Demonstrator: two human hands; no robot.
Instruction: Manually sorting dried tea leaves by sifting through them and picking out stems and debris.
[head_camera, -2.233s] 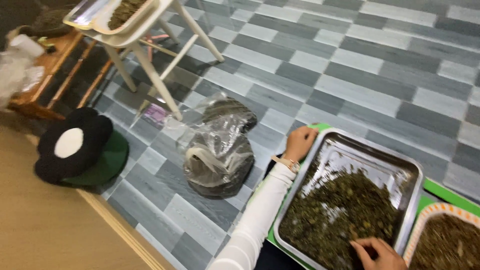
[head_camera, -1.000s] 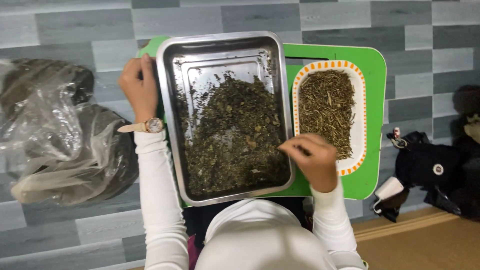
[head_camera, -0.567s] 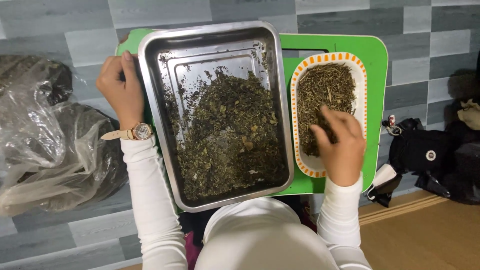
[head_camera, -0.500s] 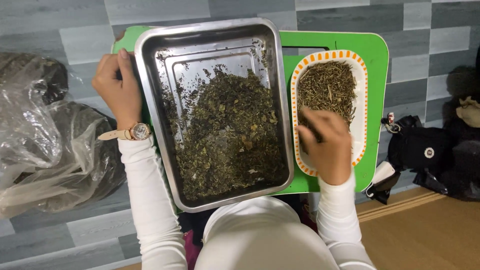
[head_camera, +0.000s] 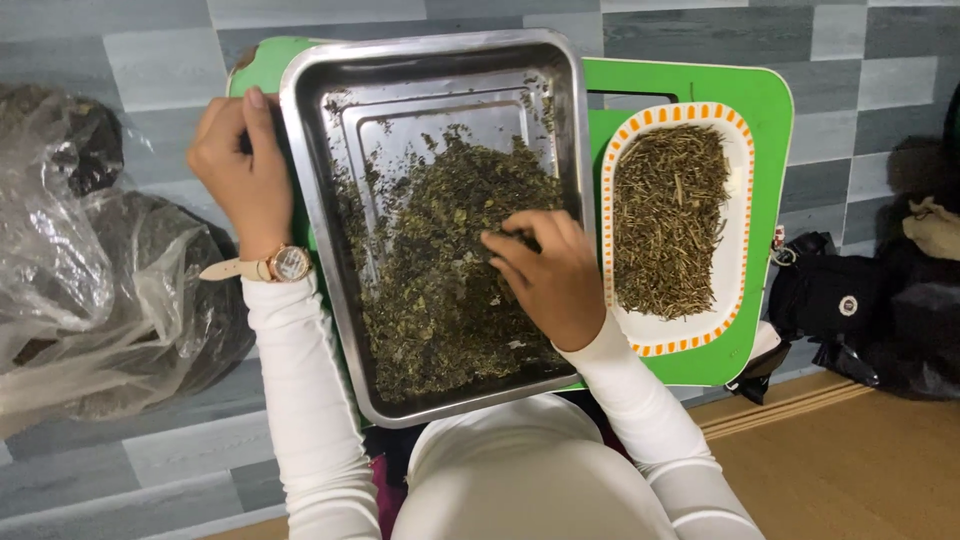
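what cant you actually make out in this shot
- Head view: right hand covers its fingertips in the dried leaves, so any pinch is hidden.
- Left hand hides the metal tray edge there.
- Crumpled plastic bag: contents unclear, cut by left edge.
- Black bag: dark, detail unreadable.

Off to the left there's a crumpled clear plastic bag (head_camera: 90, 280) with something dark inside, sitting on the grey tiled floor (head_camera: 880, 60). Over on the right, a black bag (head_camera: 850, 310) is slumped by the edge of the tiles, right where a tan wooden floor (head_camera: 850, 470) starts near the bottom corner.
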